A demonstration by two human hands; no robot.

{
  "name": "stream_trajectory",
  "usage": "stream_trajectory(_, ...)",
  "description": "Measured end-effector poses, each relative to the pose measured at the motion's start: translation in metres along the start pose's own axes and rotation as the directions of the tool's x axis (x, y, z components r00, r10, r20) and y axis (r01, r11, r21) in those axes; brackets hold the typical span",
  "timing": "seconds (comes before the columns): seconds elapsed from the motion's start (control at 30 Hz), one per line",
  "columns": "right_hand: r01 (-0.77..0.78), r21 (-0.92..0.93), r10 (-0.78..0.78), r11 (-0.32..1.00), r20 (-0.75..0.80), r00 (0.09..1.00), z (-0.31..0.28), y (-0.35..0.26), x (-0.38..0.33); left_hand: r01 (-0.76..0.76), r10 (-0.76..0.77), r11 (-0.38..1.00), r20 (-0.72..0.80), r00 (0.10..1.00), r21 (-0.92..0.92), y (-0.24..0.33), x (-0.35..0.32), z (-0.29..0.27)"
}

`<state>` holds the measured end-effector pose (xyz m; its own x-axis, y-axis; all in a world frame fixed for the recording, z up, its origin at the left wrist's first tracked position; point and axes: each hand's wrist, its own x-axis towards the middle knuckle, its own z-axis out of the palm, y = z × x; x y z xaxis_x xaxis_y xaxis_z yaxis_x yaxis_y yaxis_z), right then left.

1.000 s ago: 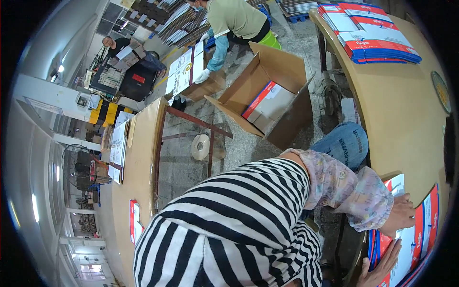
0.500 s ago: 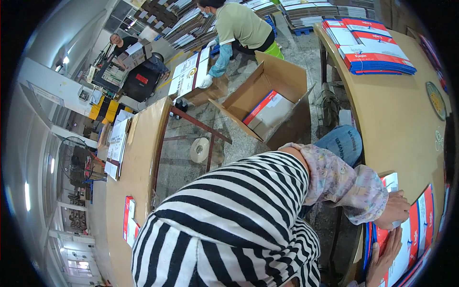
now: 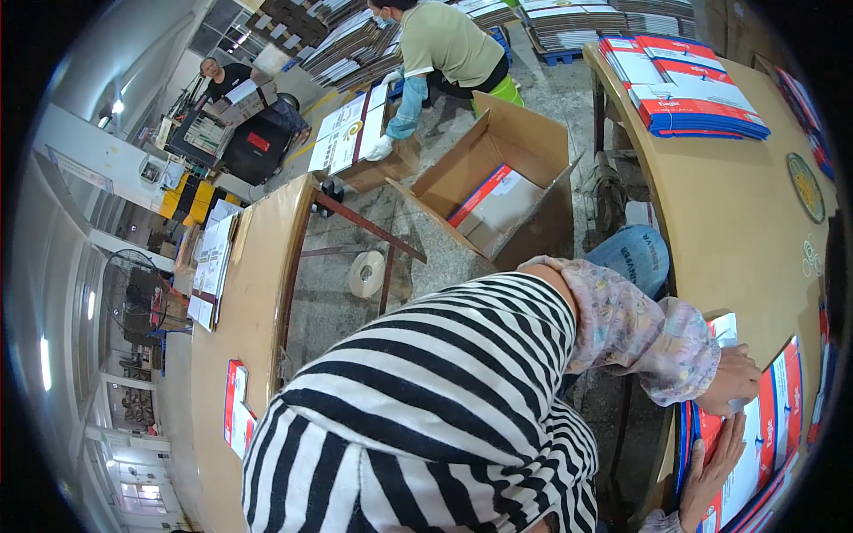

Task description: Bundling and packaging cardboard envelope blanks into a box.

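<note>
My left hand (image 3: 733,380), in a floral sleeve cuff, is closed over the red and white printed cardboard pieces (image 3: 771,417) on the right-hand table. A small pale edge shows under its fingers, but I cannot make out what it is. Just below, my right hand (image 3: 718,466) lies flat on the same cardboard with its fingers stretched out, its fingertips close to the left hand. Blue edges of stacked pieces show beside my right hand. My striped sleeve (image 3: 426,364) fills the lower middle of the view.
An open carton (image 3: 524,151) on the floor holds a red and white box. Flat printed cardboard is piled on the table's far end (image 3: 693,93). Another table (image 3: 253,266) stands left, a tape roll (image 3: 366,274) beneath it. A co-worker (image 3: 453,44) handles a white carton; another person holds a box.
The view has shifted slightly. My right hand has slid a little up along the cardboard toward my left hand, which stays closed in nearly the same place.
</note>
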<state>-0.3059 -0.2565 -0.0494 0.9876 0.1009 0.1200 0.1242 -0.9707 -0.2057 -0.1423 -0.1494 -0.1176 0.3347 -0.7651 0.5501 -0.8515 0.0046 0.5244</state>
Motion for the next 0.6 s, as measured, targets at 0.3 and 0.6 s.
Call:
stream_trajectory(0.3,-0.152,0.021,0.149,0.988,0.086,0.985,0.014,0.01,-0.008,-0.006,0.005,0.999,-0.017,1.0,-0.04,0.006,-0.001,-0.006)
stream_trajectory(0.6,-0.157,0.049,0.152,0.986,0.096,0.984,0.014,0.013,-0.008,-0.009,0.008,0.999,-0.013,1.0,-0.039,0.004,0.002,-0.005)
